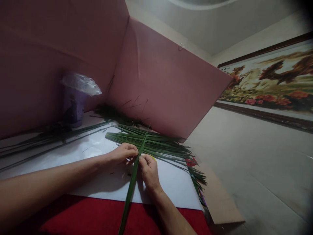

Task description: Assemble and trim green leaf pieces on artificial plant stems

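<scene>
A long green palm leaf strip (132, 182) runs from the lower edge of the view up between my hands, its thin tip pointing away from me. My left hand (124, 152) pinches it from the left side, with thumb and forefinger closed on it. From the right, my right hand (149, 169) grips the same strip a little lower, its fingers curled. Part of a small yellow thing shows behind the right hand, too hidden to name. Just beyond both hands lies a pile of green leaf strips (156, 143), spread sideways on the white sheet (171, 182).
Red cloth (97, 215) covers the near edge. At the back left stands a purple bucket (74, 106) topped with clear plastic (81, 84). Long thin stems (61, 133) lie on the left. Pink panels (166, 75) rise behind, and a framed horse picture (269, 81) hangs at right.
</scene>
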Demonstrator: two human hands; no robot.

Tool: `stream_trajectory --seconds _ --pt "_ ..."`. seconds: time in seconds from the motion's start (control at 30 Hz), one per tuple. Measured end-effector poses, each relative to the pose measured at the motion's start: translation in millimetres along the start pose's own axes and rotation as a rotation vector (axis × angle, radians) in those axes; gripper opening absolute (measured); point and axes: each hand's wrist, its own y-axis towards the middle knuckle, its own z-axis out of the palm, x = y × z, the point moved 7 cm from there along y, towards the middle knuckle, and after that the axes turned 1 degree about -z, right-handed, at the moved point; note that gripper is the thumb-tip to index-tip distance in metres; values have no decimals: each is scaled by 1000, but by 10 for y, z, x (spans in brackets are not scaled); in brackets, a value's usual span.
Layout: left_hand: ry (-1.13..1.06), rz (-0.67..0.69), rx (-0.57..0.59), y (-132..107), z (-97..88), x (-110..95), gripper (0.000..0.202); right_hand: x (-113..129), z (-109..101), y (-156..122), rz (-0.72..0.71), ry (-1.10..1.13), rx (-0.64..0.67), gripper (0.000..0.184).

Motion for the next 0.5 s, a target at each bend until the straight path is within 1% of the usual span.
stream_trajectory --seconds 0.1,0.2,0.33,0.5 --pt "102 14 -8 -7 5 -25 23 25 -5 3 -16 -56 0 28" --pt "194 24 4 -25 33 -48 26 77 -46 4 -56 -79 -50 28" --pt "191 -14 42 -58 86 -22 25 113 -93 7 -80 -124 -106 26" --pt "193 -17 64 -70 128 -13 21 117 -105 15 -101 -169 -110 29"
